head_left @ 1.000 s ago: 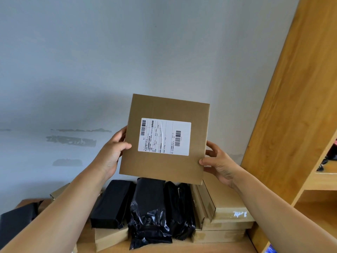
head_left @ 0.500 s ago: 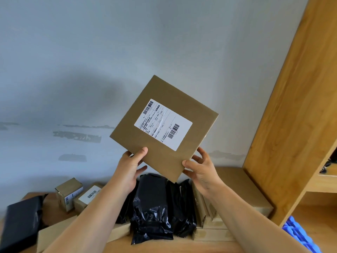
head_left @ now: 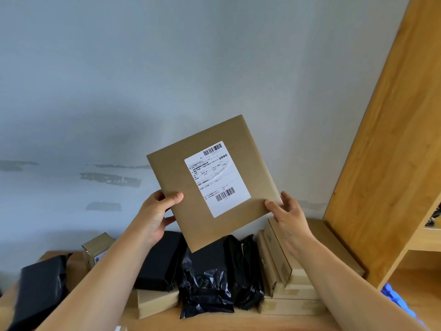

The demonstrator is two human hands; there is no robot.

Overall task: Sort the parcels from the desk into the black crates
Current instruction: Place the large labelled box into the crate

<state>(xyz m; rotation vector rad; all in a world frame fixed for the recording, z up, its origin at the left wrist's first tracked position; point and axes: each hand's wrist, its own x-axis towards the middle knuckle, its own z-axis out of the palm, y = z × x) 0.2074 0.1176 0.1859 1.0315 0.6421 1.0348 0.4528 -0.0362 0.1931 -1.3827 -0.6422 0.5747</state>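
Observation:
A flat brown cardboard parcel [head_left: 181, 177] with a white barcode label [head_left: 217, 179] is held up in front of the grey wall, above the desk, its label running lengthwise and tilted. My left hand [head_left: 157, 215] grips its left edge, thumb on the front. My right hand [head_left: 287, 212] pinches its lower right corner. Below lie more parcels on the wooden desk [head_left: 238, 322]: black plastic bags [head_left: 205, 283], a black box [head_left: 157, 261] and stacked brown boxes [head_left: 286, 278]. No black crate is in view.
A tall wooden shelf unit [head_left: 386, 163] stands close on the right. Something blue [head_left: 393, 298] lies at its foot. A small brown box [head_left: 97, 249] and a black bag [head_left: 40, 287] sit at the desk's left end.
I have turned the parcel clockwise in both hands, so the label's long side went from level to nearly upright. My hands shifted along its edges; the view dipped toward the desk.

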